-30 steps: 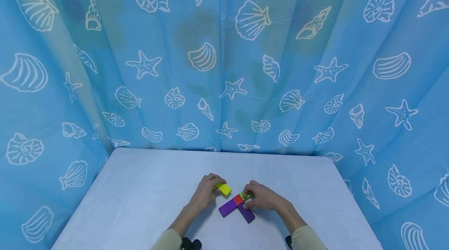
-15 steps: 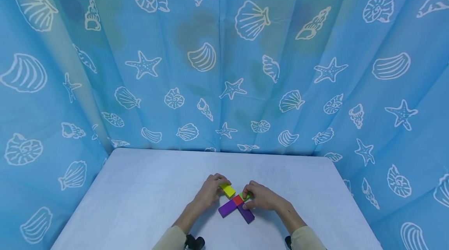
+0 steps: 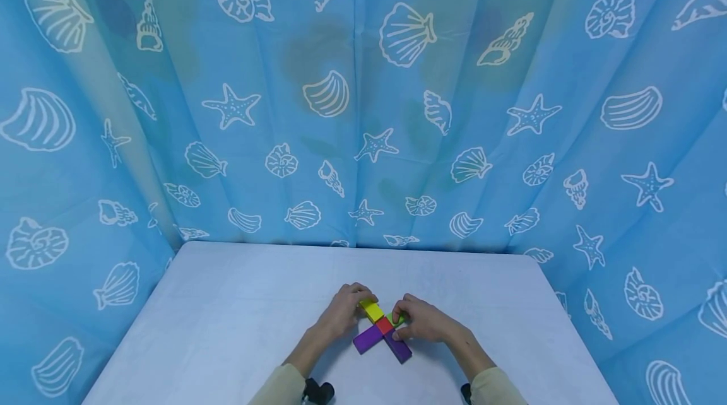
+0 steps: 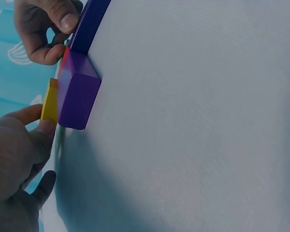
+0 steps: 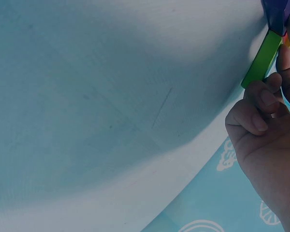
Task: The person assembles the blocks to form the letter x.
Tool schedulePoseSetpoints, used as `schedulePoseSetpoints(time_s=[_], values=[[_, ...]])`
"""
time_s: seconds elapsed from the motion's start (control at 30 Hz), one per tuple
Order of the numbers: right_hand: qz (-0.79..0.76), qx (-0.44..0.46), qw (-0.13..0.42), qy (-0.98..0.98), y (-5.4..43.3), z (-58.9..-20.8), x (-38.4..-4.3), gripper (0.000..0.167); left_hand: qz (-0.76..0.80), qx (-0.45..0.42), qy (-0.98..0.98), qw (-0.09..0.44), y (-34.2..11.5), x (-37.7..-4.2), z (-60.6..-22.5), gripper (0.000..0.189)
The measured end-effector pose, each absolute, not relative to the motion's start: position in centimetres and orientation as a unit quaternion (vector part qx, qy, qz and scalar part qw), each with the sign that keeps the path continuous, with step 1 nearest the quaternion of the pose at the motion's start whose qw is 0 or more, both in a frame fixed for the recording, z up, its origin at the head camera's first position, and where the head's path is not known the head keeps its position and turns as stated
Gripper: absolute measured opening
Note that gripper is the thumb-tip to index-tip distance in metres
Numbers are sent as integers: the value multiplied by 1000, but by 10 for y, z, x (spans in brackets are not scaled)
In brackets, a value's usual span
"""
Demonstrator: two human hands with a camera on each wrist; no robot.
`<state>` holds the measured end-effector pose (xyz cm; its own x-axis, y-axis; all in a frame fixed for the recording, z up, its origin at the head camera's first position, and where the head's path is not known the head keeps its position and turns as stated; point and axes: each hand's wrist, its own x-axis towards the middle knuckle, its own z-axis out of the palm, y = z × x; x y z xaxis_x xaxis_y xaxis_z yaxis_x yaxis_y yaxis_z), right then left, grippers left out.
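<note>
Two bare hands met over a small cross of coloured blocks near the front edge of a pale worktop (image 3: 238, 304). At the centre of the cross sat a red block (image 3: 384, 325), the landmark for everything around it. A yellow block (image 3: 372, 311) lay flat just beyond the red block to its left, one end touching it, its flat matte top bright in the head view. The left hand (image 3: 341, 315) curled its fingers round the far end of that yellow block and held it against the red block. A green block (image 3: 399, 319) lay just beyond the red block to its right, mostly hidden from above by the right hand (image 3: 423, 323), which pinched it between thumb and fingertips; the right wrist view showed it as a long, slim bar (image 5: 261, 60) with the fingers (image 5: 266, 99) closed on its end. Two purple blocks completed the cross: one (image 3: 366, 339) ran from the red block toward the person's left, the other (image 3: 399, 349) toward the person's right, both flat on the worktop and touching the red block. Beige sleeves (image 3: 278, 389) covered both forearms. Behind the red block, well apart from it, a blue curtain (image 3: 363, 108) printed with white shells and starfish closed off the worktop on three sides.
</note>
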<state>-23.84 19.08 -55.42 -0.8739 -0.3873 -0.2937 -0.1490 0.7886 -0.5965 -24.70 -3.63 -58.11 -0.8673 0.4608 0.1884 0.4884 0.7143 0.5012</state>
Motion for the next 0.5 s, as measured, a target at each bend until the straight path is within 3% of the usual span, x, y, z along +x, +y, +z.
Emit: schedulePoseSetpoints(time_s=[0.5], values=[[-289, -151, 207, 922, 191, -552, -238, 26, -257, -257, -931, 20, -34, -247, -584, 38]])
